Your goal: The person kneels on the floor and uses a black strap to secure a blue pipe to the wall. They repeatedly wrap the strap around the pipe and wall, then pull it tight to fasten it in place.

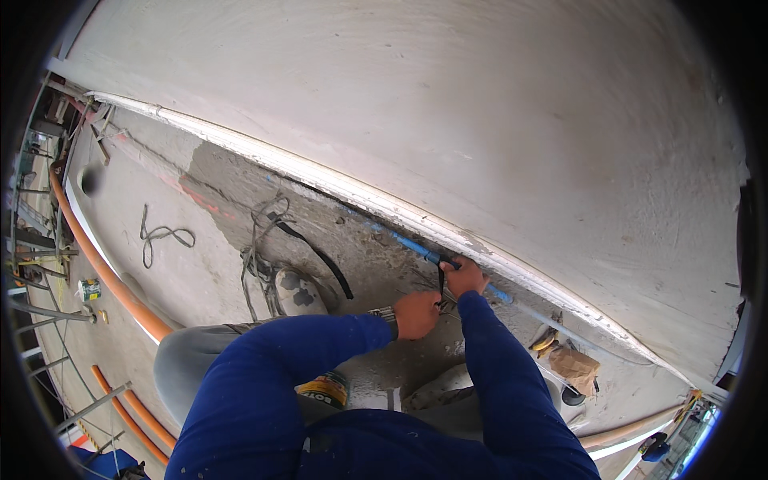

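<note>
A blue pipe (412,245) lies along the foot of the wall, in a rough, damp strip of floor. My right hand (466,277) is closed over this pipe, with thumb and fingers bent around it. From beside the right thumb, a narrow black strap (441,280) runs down to my left hand (418,314). That hand is in a fist, and the strap's lower end meets its fingertips. Thin wires (450,303) show just beside the fist. Whatever lies inside the left palm is hidden.
The pale wall (448,120) rises ahead above a white ledge (320,172). Left of my shoe (298,293) lie tangled cord (258,254) and another black strap (324,260). Orange pipes (108,268) stand far left. A yellow-black bucket (326,389) is below me; a paper bag (574,366) and bananas (545,342) lie right.
</note>
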A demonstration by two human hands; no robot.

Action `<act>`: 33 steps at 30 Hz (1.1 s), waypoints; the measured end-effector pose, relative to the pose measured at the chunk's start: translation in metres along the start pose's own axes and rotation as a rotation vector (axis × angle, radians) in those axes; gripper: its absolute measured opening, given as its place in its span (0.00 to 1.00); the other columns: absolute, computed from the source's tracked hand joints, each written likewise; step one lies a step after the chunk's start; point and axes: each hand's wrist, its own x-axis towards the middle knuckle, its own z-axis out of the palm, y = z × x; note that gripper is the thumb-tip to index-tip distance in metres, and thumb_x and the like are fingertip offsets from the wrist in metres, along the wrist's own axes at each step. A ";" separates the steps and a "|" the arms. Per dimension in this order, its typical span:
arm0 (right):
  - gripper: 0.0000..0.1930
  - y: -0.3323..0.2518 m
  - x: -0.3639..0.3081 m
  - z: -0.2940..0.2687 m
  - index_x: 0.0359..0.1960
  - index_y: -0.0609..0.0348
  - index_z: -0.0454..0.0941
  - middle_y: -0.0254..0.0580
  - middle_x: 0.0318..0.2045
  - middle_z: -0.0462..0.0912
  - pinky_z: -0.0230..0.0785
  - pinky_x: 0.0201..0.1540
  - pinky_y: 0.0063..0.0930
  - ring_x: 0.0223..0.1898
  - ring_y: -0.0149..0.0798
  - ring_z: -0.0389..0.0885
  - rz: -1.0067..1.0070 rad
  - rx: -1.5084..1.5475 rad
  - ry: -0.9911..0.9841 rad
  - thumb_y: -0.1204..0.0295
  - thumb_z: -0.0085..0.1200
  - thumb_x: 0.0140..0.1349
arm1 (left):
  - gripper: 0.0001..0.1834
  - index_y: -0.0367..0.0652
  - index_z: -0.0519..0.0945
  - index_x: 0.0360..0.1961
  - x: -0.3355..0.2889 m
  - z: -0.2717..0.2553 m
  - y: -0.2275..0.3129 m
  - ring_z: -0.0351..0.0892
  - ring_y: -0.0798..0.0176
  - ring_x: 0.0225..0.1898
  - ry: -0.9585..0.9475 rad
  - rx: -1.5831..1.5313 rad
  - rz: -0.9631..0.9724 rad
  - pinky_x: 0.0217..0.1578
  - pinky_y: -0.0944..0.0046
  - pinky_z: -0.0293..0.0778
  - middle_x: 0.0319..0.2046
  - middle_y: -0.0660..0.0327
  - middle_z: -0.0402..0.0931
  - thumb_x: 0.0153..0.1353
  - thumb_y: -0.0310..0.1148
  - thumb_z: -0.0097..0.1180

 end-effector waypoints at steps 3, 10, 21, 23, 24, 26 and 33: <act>0.28 -0.007 -0.001 -0.002 0.55 0.44 0.90 0.47 0.52 0.90 0.57 0.72 0.55 0.61 0.52 0.83 0.042 -0.002 0.039 0.42 0.68 0.61 | 0.10 0.40 0.81 0.40 0.003 0.003 -0.004 0.82 0.30 0.40 0.011 0.012 0.017 0.43 0.35 0.75 0.35 0.40 0.83 0.68 0.33 0.50; 0.23 -0.006 -0.008 0.016 0.54 0.40 0.90 0.44 0.60 0.84 0.54 0.73 0.56 0.67 0.50 0.76 0.049 0.057 0.098 0.49 0.72 0.59 | 0.10 0.39 0.80 0.39 0.003 0.011 -0.017 0.81 0.29 0.40 0.032 0.022 0.061 0.44 0.34 0.74 0.35 0.40 0.83 0.68 0.34 0.50; 0.15 0.003 -0.019 0.035 0.44 0.37 0.86 0.35 0.56 0.78 0.50 0.70 0.52 0.63 0.44 0.74 -0.129 0.331 0.231 0.62 0.73 0.54 | 0.10 0.37 0.79 0.39 0.013 0.003 -0.016 0.80 0.30 0.43 0.145 0.008 0.108 0.45 0.34 0.73 0.36 0.37 0.81 0.69 0.35 0.54; 0.15 0.010 -0.015 0.041 0.44 0.36 0.87 0.35 0.56 0.78 0.49 0.71 0.52 0.63 0.43 0.74 -0.159 0.355 0.246 0.64 0.72 0.54 | 0.11 0.37 0.79 0.39 0.017 0.005 -0.018 0.79 0.30 0.42 0.173 -0.017 0.116 0.44 0.36 0.73 0.36 0.37 0.80 0.69 0.35 0.55; 0.15 0.015 -0.012 0.044 0.44 0.35 0.87 0.35 0.57 0.78 0.48 0.71 0.52 0.63 0.43 0.74 -0.174 0.366 0.255 0.65 0.71 0.54 | 0.11 0.36 0.79 0.38 0.021 0.004 -0.017 0.79 0.30 0.42 0.173 -0.048 0.110 0.43 0.37 0.73 0.36 0.38 0.80 0.70 0.35 0.55; 0.13 0.024 -0.007 0.050 0.44 0.33 0.87 0.30 0.56 0.78 0.49 0.68 0.55 0.65 0.42 0.73 -0.207 0.346 0.269 0.63 0.69 0.57 | 0.12 0.35 0.80 0.37 0.033 -0.002 -0.014 0.79 0.33 0.39 0.164 -0.100 0.106 0.42 0.41 0.73 0.34 0.40 0.80 0.70 0.35 0.55; 0.16 0.040 0.014 0.071 0.48 0.29 0.89 0.23 0.59 0.79 0.47 0.70 0.52 0.65 0.39 0.73 -0.300 0.242 0.212 0.60 0.68 0.56 | 0.10 0.36 0.80 0.33 0.073 -0.007 -0.012 0.74 0.61 0.29 0.174 -0.559 -0.046 0.31 0.55 0.69 0.27 0.57 0.75 0.69 0.31 0.56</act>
